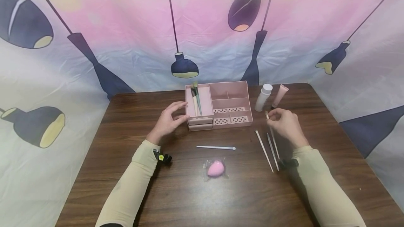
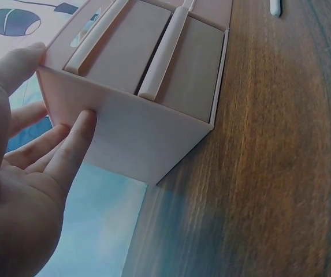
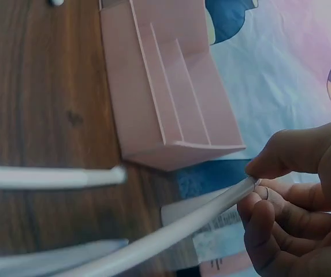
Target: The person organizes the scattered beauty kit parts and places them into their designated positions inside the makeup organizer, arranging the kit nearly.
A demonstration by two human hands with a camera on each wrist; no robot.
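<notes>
I have my left hand [image 1: 167, 121] relaxed, fingertips flat against the left wall of the pink organizer [image 1: 230, 106], which sits toward the desk's [image 1: 126, 185] far edge, mid-width. My right hand [image 1: 285, 125] pinches the tip of a thin white stick [image 1: 272, 132] just right of the organizer, its lower end near two more white sticks [image 1: 268, 148] lying on the desk.

A pink plastic organiser box [image 1: 230, 106] with open compartments, perforated front strips and small drawers stands upright near the back of the dark wooden table, two makeup brushes propped in its left section. A thin white plastic stick [image 1: 272, 132] is lifted at its far end, its near end slanting down toward the tabletop.
</notes>
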